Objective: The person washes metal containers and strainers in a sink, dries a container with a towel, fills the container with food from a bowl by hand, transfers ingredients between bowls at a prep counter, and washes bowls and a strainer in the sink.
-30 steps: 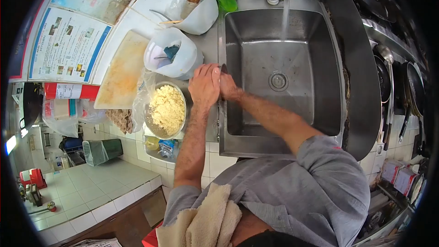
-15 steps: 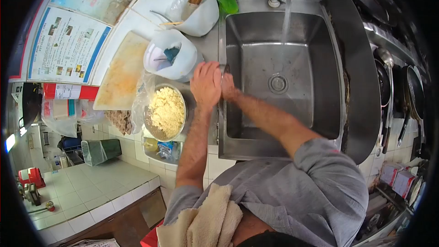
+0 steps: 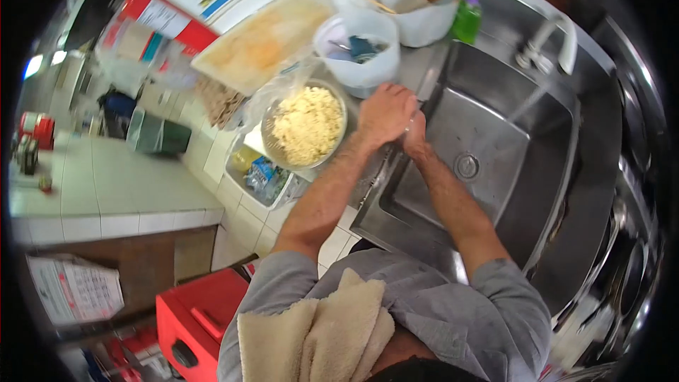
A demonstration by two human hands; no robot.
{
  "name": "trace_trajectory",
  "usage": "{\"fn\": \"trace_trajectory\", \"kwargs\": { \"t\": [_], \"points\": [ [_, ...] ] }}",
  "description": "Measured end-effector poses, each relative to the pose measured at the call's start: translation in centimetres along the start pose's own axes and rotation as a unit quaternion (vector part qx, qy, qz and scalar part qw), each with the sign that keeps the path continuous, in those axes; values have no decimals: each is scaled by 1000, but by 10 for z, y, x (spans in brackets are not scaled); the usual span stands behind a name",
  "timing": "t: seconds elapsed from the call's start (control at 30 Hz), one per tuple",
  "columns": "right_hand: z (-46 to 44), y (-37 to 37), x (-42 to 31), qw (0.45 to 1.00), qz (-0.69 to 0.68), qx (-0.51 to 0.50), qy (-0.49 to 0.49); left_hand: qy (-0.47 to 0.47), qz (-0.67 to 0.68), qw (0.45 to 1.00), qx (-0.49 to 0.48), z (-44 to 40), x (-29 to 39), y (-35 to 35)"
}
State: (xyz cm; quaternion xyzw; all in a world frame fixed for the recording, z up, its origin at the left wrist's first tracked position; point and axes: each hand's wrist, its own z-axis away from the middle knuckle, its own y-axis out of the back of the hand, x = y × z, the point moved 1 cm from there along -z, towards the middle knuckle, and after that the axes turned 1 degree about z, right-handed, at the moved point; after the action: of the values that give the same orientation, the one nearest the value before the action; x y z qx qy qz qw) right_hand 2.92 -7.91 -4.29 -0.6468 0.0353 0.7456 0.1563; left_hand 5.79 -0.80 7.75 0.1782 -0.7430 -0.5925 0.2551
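At the left rim of the steel sink (image 3: 488, 138), my left hand (image 3: 384, 113) and my right hand (image 3: 415, 132) are pressed together, fingers curled. Something small and shiny shows between them, but most of it is covered and its kind cannot be made out. Just beyond my left hand stands a white plastic tub (image 3: 364, 74) with a dark green cloth or sponge and a utensil in it. A metal bowl (image 3: 341, 134) heaped with pale yellow crumbly food (image 3: 308, 126) is to the left of my left forearm.
Water runs from the white faucet (image 3: 568, 46) into the sink. Behind are a green soap bottle (image 3: 467, 18), a white container (image 3: 428, 25) with wooden sticks, and a stained cutting board (image 3: 265, 39). A bin with packets (image 3: 265, 177) sits below the counter; a red box (image 3: 201, 311) stands lower left.
My view has turned and shifted, so the sink now lies tilted further right and the red box shows. Both hands stay together by the sink rim; the shiny metal edge seen beside them is now mostly hidden.
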Motion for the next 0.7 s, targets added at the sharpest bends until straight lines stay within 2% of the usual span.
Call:
{"fn": "trace_trajectory", "kwargs": {
  "t": [0.03, 0.1, 0.13, 0.2, 0.27, 0.3, 0.33, 0.37, 0.4, 0.47, 0.5, 0.53, 0.57, 0.6, 0.63, 0.67, 0.7],
  "points": [
    [7, -10, -10, 992, -107, 60, 32, -3, 51, 993, 109, 2, -2, -4],
    [13, -21, -26, 969, -214, 113, 55, 38, 59, 986, 150, 11, 4, 7],
    [17, -24, -32, 969, -235, 71, 19, 65, 74, 978, 183, 15, 8, 13],
    [22, -22, -41, 960, -276, -2, -47, 67, 86, 977, 184, 15, 9, 17],
    [28, -14, -42, 940, -317, -63, -109, 80, 82, 984, 136, 16, 10, 19],
    [26, -7, -41, 941, -315, -53, -109, 75, 90, 984, 133, 13, 8, 18],
    [20, 0, -44, 990, 78, -75, 93, 63, 85, 989, 104, 9, 3, 17],
    [21, 4, -42, 844, 457, -86, 267, 49, 80, 993, 72, 9, 3, 15],
    [21, 8, -36, 845, 460, -77, 261, 41, 86, 993, 69, 10, 5, 12],
    [12, 10, -29, 849, 472, 23, 238, 31, 109, 982, 153, 3, 5, 13],
    [6, 9, -34, 847, 475, 72, 228, 29, 96, 982, 159, 3, 8, 13],
    [2, 1, -36, 844, 478, 81, 231, 20, 97, 982, 163, 2, 9, 12],
    [3, -11, -36, 974, 106, 105, 173, 30, 104, 979, 174, 6, 11, 13],
    [7, -18, -31, 947, -286, 115, 88, 41, 111, 976, 181, 10, 12, 13],
    [2, -16, -31, 933, -343, 92, -60, 46, 110, 976, 182, 12, 12, 13],
    [9, -15, -33, 931, -346, 101, -62, 41, 114, 977, 174, 15, 12, 12],
    [18, -16, -45, 953, -291, 78, -43, 39, 108, 977, 181, 16, 12, 11]
  ]
}}
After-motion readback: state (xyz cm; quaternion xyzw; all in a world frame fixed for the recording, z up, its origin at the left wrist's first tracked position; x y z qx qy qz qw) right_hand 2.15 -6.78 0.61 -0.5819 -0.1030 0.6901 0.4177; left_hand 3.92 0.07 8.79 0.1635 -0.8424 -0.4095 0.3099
